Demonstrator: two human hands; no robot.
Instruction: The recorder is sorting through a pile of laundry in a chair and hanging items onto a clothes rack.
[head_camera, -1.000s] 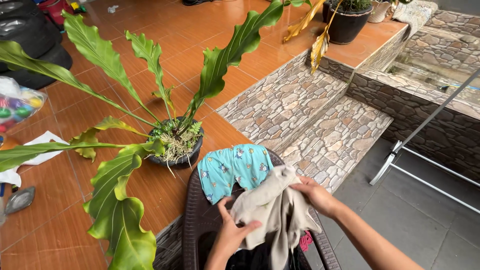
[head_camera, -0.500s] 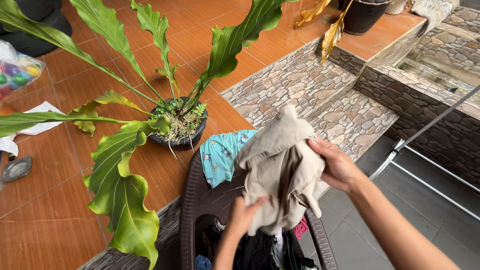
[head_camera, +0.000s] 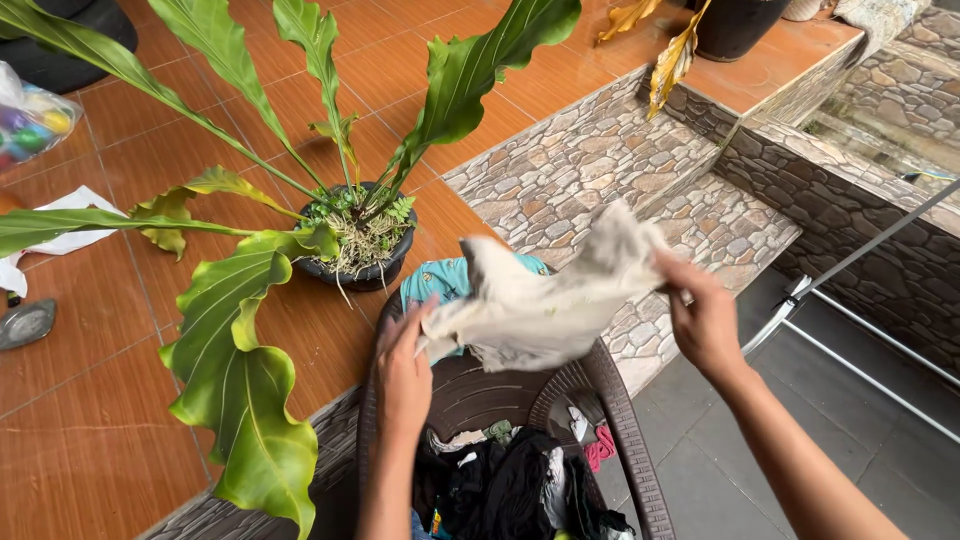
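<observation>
Holding a beige cloth (head_camera: 545, 305) stretched between both hands above the dark basket (head_camera: 640, 440). My left hand (head_camera: 403, 372) has its grip clamped on the cloth's lower left edge; my right hand (head_camera: 705, 318) is clamped on the upper right corner. Dark clothes (head_camera: 505, 485) lie piled in the basket below. A teal patterned garment (head_camera: 440, 280) hangs over the basket's far rim. Beyond it: potted plant (head_camera: 355, 250) on orange floor tiles (head_camera: 90, 420), stone steps (head_camera: 590, 160) further right.

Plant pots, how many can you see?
2. One dark pot with big green leaves sits on the orange tiles by the basket. Another black pot is at the top edge, partly cut off.
</observation>
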